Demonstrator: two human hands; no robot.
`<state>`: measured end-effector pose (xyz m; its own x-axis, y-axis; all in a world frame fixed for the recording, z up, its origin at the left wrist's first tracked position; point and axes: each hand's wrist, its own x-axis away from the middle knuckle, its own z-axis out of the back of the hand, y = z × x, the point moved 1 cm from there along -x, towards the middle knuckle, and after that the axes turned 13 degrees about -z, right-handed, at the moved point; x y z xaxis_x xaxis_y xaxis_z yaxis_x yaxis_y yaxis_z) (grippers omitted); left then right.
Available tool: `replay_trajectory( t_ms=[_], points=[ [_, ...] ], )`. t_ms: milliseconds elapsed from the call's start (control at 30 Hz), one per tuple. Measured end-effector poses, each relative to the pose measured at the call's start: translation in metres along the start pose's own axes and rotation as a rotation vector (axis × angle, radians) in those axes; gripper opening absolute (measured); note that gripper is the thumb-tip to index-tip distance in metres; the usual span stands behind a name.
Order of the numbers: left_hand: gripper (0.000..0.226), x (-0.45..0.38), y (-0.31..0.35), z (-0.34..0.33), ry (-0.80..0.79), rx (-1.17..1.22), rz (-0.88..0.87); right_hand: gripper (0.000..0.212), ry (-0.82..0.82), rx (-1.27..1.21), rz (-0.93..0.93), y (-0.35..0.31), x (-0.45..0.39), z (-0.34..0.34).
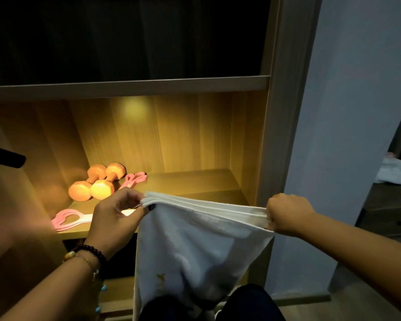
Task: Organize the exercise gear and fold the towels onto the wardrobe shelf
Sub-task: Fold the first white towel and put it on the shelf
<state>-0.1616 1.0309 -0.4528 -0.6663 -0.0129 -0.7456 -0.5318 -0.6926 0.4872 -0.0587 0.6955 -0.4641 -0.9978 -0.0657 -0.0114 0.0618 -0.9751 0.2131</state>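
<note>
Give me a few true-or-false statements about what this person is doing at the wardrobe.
1. Both hands hold the white towel by its top edge. True: the left hand and the right hand each grip a corner.
2. The towel lies folded on the shelf. False: it hangs in front of it.
3. Two dumbbells sit on the lit shelf. True.
4. The dumbbells sit at the shelf's right end. False: they are at the left.
5. Pink bands lie near the shelf's front edge. True.
</note>
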Motion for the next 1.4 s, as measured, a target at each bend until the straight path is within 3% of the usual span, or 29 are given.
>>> replay_trajectory(
  t_ms=[233, 333, 467, 567, 700, 800, 900, 1033, 1233, 1300, 1400],
  points=[
    [0.026, 0.004, 0.005, 0.001, -0.022, 0.027, 0.009, 0.052, 0.012, -0.088, -0.052, -0.027, -0.002, -0.02],
    [0.026, 0.008, 0.005, 0.003, -0.035, 0.027, 0.028, 0.038, -0.041, -0.048, -0.071, -0.042, 0.002, -0.025],
    [0.024, 0.017, 0.004, 0.004, -0.043, 0.044, 0.07, 0.025, -0.306, -0.138, -0.133, -0.053, 0.016, -0.036],
    [0.024, 0.021, -0.001, 0.007, -0.05, 0.053, 0.097, 0.029, -0.575, -0.115, 0.001, -0.061, 0.03, -0.049],
    [0.02, 0.024, -0.009, 0.01, -0.05, 0.071, 0.192, 0.039, -0.728, -0.197, 0.15, -0.073, 0.05, -0.063],
    [0.019, 0.027, -0.012, 0.007, -0.029, 0.067, 0.234, 0.039, -0.709, -0.295, 0.242, -0.087, 0.063, -0.075],
    [0.018, 0.027, -0.015, 0.006, 0.045, 0.053, 0.258, 0.025, -0.735, -0.592, 0.3, -0.109, 0.08, -0.085],
    [0.017, 0.027, -0.023, 0.012, 0.104, 0.045, 0.288, 0.031, -0.659, -0.702, 0.12, -0.137, 0.086, -0.098],
    [0.018, 0.024, -0.024, 0.022, 0.144, 0.02, 0.293, 0.024, -0.554, -0.445, -0.031, -0.136, 0.057, -0.096],
    [0.016, 0.027, -0.025, 0.025, 0.115, -0.002, 0.308, 0.035, -0.396, -0.316, -0.055, -0.115, 0.038, -0.077],
    [0.014, 0.035, -0.024, 0.027, 0.081, 0.002, 0.352, 0.031, -0.212, -0.148, -0.048, -0.08, 0.011, -0.048]
  ],
)
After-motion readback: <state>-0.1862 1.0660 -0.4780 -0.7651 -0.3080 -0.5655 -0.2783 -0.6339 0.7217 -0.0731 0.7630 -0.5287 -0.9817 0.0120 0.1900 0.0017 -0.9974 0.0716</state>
